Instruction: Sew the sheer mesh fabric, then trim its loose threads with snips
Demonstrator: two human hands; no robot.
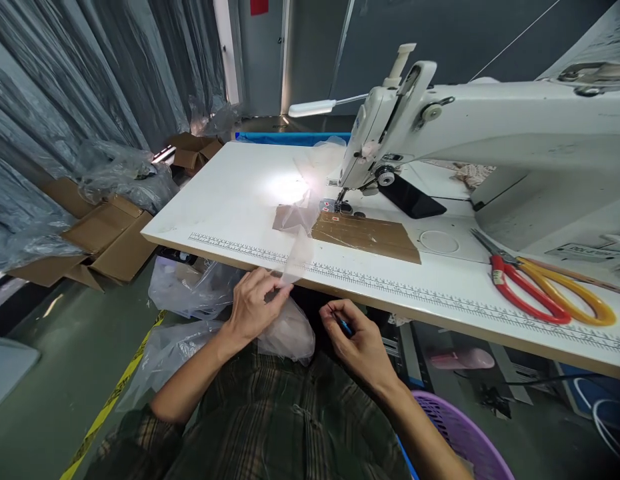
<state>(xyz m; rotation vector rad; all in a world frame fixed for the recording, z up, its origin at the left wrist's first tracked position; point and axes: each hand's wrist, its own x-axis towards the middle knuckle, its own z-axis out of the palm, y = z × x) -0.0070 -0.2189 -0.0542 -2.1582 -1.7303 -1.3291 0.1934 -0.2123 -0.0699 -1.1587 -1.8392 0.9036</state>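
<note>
The left hand (255,303) pinches a sheer fabric strip (299,257) between thumb and fingers at the front edge of the desk (215,200); the strip runs back over brown card (370,239), beside the sewing machine (490,110). The right hand's (360,340) fingers curl around a small blue item (346,327), mostly hidden

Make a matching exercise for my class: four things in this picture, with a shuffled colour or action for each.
1. Left hand
2. Right hand
3. Basket
4. Floor tape

A. Purple
B. Holding a small blue item
C. Yellow with dark markings
D. Pinching sheer fabric

Pairs: 1-D, 2-B, 3-A, 4-C
</note>
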